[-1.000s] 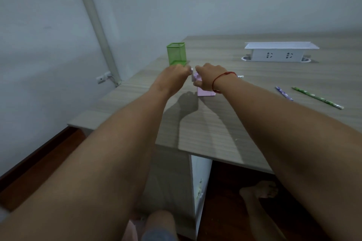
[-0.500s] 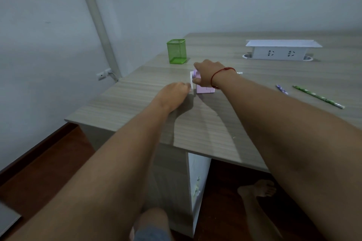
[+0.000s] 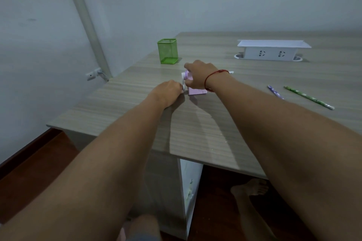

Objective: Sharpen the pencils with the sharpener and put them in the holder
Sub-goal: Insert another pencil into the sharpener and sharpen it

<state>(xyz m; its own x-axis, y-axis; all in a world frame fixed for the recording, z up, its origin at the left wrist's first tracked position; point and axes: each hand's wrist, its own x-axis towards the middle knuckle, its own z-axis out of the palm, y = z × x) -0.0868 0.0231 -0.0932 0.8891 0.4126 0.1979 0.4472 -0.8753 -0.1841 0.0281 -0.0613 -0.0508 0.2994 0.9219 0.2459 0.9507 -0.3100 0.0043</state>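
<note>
Our right hand (image 3: 197,76) grips the sharpener (image 3: 196,91) against the table (image 3: 137,107); our left hand (image 3: 168,93) pinches its crank (image 3: 183,87), best turned evenly.

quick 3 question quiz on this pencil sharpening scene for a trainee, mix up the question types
1. True or false: the green mesh pencil holder on the wooden table has pencils in it.
2. The left hand pinches the white crank. What does the right hand grip? A) the pink box-shaped sharpener B) the green holder C) a pair of scissors
3. Fill in: ___ loose patterned pencils lie on the table to the right of the right arm.
Key: 1 false, it looks empty. 2 A. 3 two: the purple pencil and the green pencil.
</note>
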